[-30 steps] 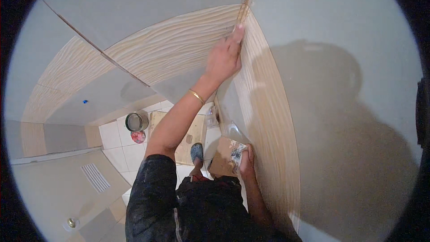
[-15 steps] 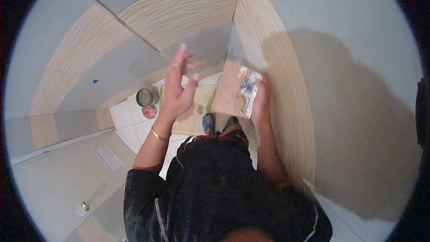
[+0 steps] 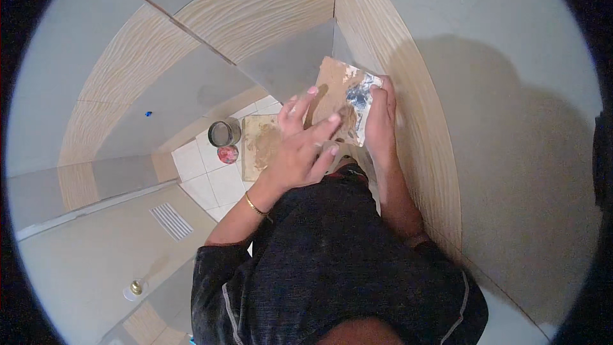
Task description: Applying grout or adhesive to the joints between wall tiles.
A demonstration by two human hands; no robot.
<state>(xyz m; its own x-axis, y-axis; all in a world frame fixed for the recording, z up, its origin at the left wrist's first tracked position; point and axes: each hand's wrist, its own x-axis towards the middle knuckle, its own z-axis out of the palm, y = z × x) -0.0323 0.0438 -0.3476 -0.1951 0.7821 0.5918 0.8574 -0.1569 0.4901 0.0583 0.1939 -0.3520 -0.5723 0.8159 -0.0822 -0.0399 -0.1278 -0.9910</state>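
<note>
My right hand point(image 3: 382, 121) grips a flat rectangular plate point(image 3: 334, 92) by its right edge, the thumb on its upper face. Beige paste coats much of that face. A shiny bare patch with dark smears shows beside my thumb. In front of the plate's near left side, my left hand point(image 3: 300, 153) has its fingers spread and holds nothing. Its fingertips overlap the paste in the picture; whether they touch it I cannot tell. A bracelet hangs on my left wrist.
On the white tiled floor point(image 3: 203, 182) stand an open round tin point(image 3: 221, 133) and a red round lid point(image 3: 227, 154). A stained cream board point(image 3: 254, 153) lies beside them. Tiled walls with a wavy beige band point(image 3: 262, 9) meet in a corner ahead; another wall is close on my right.
My left hand has come down and right, from raised beside the plate to over its near left side. The plate, still in my right hand, has shifted slightly up and away.
</note>
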